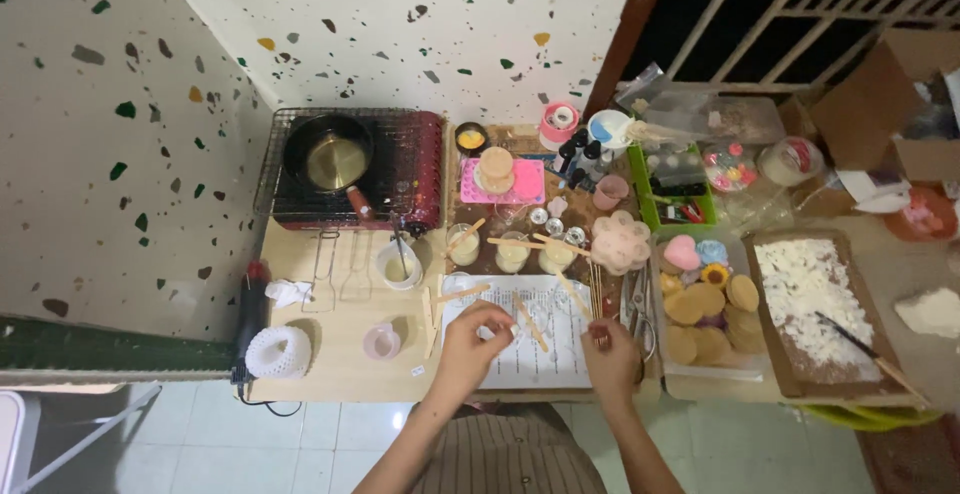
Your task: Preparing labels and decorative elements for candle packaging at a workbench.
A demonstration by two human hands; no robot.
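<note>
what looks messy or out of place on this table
White flakes lie scattered loose across the brown board at the right, with a dark tool lying in them. Wooden sticks lie at stray angles on the printed sheet near the left hand and right hand. Nothing looks tipped or broken.

Whatever the left hand (470, 339) pinches is too small to tell; the cardboard box (905, 94) at two o'clock is cut off

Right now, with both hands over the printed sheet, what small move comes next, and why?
Probably bring the left hand down to the wooden stick on the printed sheet: it lies loose just beside those fingers, while the right hand is pinching something too small to identify.
</note>
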